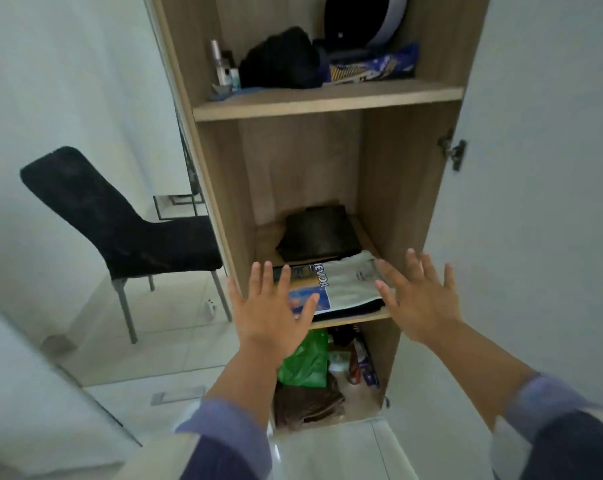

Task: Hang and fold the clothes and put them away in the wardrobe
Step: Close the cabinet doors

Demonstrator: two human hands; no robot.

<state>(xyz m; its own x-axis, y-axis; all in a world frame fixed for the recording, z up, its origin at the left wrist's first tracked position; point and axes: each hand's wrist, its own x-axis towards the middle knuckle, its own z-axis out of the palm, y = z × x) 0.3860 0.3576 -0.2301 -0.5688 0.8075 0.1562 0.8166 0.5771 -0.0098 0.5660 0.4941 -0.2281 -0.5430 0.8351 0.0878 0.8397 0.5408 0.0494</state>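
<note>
Folded tee [341, 289] sits at the middle shelf's [348, 318] front edge. My left hand [269, 306] and right hand [421, 299] hover either side, fingers spread wide, empty. Any bump could probably drag it off.

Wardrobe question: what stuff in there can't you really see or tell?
- Printed white folded T-shirt: the left hand covers part of the print; head view.
- Dark folded garment behind it: too dim to identify.
- Round black-and-white object on the top wooden shelf: cut off by the frame's top edge.
- Bottom compartment, behind the green plastic bag: jumbled, blurry, partly blocked by the left forearm.
</note>
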